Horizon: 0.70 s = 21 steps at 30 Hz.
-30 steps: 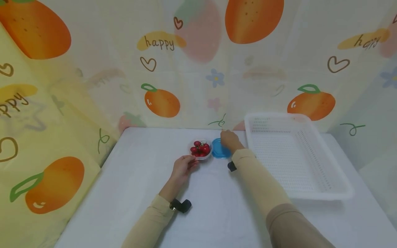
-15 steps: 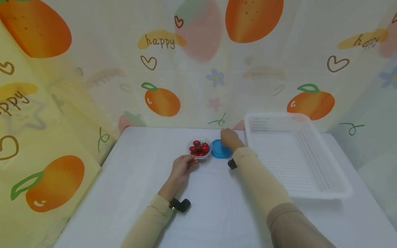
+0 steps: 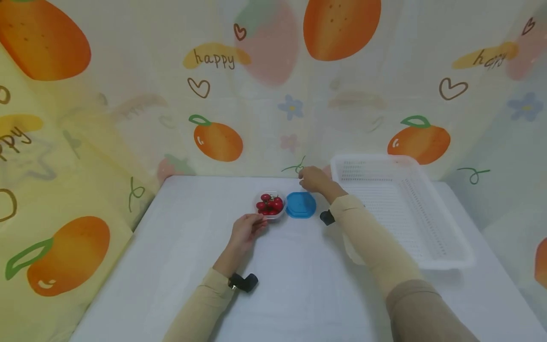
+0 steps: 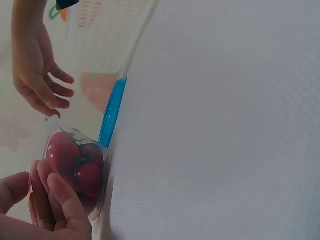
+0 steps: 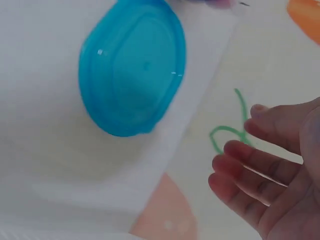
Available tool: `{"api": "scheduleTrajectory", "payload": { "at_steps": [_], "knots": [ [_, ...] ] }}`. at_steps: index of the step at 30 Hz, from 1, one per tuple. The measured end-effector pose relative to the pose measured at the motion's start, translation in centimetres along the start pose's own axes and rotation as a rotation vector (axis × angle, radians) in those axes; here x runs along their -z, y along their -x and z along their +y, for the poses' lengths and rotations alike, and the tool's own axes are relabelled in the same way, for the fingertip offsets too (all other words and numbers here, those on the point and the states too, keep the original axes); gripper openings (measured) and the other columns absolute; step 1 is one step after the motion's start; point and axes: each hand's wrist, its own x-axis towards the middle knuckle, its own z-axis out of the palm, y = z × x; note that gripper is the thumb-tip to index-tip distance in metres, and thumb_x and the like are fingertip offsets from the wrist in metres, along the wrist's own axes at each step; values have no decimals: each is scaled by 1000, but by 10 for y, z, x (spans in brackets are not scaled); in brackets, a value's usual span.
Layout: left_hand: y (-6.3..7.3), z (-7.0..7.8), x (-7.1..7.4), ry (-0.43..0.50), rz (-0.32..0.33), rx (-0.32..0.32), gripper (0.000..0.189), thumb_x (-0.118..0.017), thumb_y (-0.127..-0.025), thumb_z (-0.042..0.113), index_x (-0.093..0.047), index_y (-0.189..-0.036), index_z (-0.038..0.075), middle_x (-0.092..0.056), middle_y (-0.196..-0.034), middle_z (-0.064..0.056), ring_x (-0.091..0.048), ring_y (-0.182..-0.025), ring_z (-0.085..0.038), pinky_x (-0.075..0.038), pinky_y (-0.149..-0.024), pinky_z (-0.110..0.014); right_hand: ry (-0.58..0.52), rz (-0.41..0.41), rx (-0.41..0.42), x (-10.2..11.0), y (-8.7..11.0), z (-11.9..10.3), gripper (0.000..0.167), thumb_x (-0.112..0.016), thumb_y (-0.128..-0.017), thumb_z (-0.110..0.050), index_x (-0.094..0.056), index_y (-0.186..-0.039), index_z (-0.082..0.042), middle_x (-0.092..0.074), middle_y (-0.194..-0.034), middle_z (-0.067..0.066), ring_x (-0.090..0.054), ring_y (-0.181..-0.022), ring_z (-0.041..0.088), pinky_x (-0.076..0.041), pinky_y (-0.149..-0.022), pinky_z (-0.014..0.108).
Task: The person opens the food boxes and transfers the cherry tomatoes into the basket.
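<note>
A small clear plastic container [image 3: 279, 216] of red cherry tomatoes [image 3: 270, 205] stands near the back of the white table. My left hand [image 3: 247, 230] pinches its near rim with gathered fingertips; the left wrist view has the fingers against the container's wall. Flat beside it on the right lies a blue lid [image 3: 301, 205], seen from above in the right wrist view [image 5: 140, 65]. My right hand [image 3: 315, 179] hovers beyond the lid by the back edge. In the right wrist view its fingers [image 5: 260, 180] are spread, loosely bent, with nothing between them.
To the right is a large white perforated basket [image 3: 463, 251], with my right forearm reaching over its near left corner. A patterned cloth backdrop [image 3: 256, 118] rises behind the table [image 3: 171, 247]. Each wrist carries a small black camera.
My right hand has lifted off the lid and moved back and slightly right, uncovering the lid. The left hand stays at the container's rim. The head view has shifted slightly.
</note>
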Motion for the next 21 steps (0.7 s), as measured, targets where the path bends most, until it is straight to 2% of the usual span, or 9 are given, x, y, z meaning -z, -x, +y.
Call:
{"api": "scheduleTrajectory", "payload": {
  "at_steps": [5, 12, 15, 21],
  "knots": [
    [-1, -1, 1, -14, 10, 12, 26, -62, -95, 21, -58, -116, 7, -70, -102, -3, -67, -103, -19, -56, -89, -24, -17, 19, 53, 8, 5, -7, 35, -51, -99, -16, -58, -130, 0, -61, -130, 19, -56, -124, 34, -47, -105, 44],
    [-2, 0, 3, -21, -1, 13, 27, -63, -95, 22, -58, -117, 7, -69, -104, -5, -67, -103, -20, -56, -86, -23, -91, 20, 67, 15, 13, -23, 37, -54, -99, -19, -57, -133, -4, -63, -124, 17, -61, -114, 30, -54, -94, 39],
    [-2, 0, 3, -28, 7, 13, 27, -63, -95, 22, -59, -117, 7, -69, -105, -5, -67, -101, -19, -56, -86, -23, -104, 23, 77, 15, 15, -28, 37, -55, -99, -19, -56, -134, -5, -63, -124, 16, -61, -113, 29, -55, -94, 38],
    [-2, -1, 3, -22, 8, 11, 27, -64, -95, 21, -59, -117, 6, -69, -102, -5, -68, -98, -17, -57, -84, -22, -75, 54, 148, 13, 18, -38, 35, -57, -98, -18, -60, -130, -4, -65, -121, 16, -61, -112, 29, -53, -97, 39]
  ]
}}
